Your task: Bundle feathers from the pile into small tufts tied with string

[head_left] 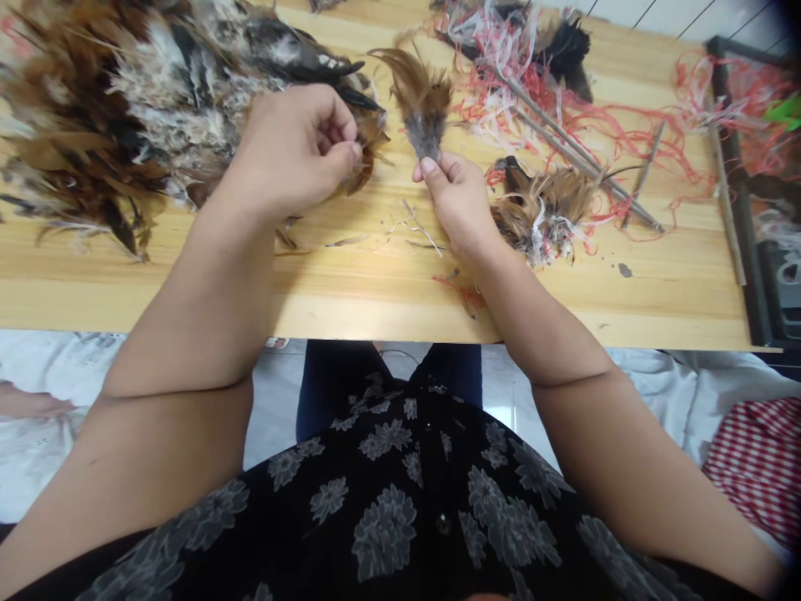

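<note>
My right hand pinches the base of a small bunch of brown feathers between thumb and fingers, with the tips fanned upward. My left hand is over the edge of a large heap of brown, black and whitish feathers. Its fingers are curled in toward the thumb, and what they hold, if anything, cannot be made out. Beside my right wrist lies a tied bundle of brown feathers with white and red strands around it.
Tangled red and white plastic strings and thin sticks lie at the back right. A dark-framed tray stands at the right end of the wooden table. Loose scraps lie between my hands. A red checked cloth is below the table.
</note>
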Motion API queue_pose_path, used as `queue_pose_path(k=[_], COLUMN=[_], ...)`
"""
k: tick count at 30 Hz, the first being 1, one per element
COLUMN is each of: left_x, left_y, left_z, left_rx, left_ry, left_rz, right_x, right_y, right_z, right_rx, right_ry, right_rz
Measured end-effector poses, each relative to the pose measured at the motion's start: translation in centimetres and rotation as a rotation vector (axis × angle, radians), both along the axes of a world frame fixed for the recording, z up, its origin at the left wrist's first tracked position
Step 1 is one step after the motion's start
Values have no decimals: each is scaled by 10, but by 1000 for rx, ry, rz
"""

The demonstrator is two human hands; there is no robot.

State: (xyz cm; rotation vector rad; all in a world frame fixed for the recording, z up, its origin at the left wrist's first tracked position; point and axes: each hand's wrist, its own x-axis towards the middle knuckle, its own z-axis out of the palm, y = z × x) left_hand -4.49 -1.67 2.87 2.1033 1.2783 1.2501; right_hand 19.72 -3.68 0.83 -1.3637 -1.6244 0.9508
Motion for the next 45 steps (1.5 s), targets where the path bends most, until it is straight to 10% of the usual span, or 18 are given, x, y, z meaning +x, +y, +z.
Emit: queue_pose_path(k=[8,30,45], left_x=[33,53,55], left_y=[3,-4,-30], left_z=[-23,-27,-1], left_rx=[-293,-242,-318], left_ry=[-580,-632,-291], left_rz=[-199,-200,-41], right_x=[-7,-11,-9], right_y=[2,1,15], right_z=[-13,-19,-38], right_rx=[-34,-1,64], right_ry=[44,102,156], right_rz=[100,118,253])
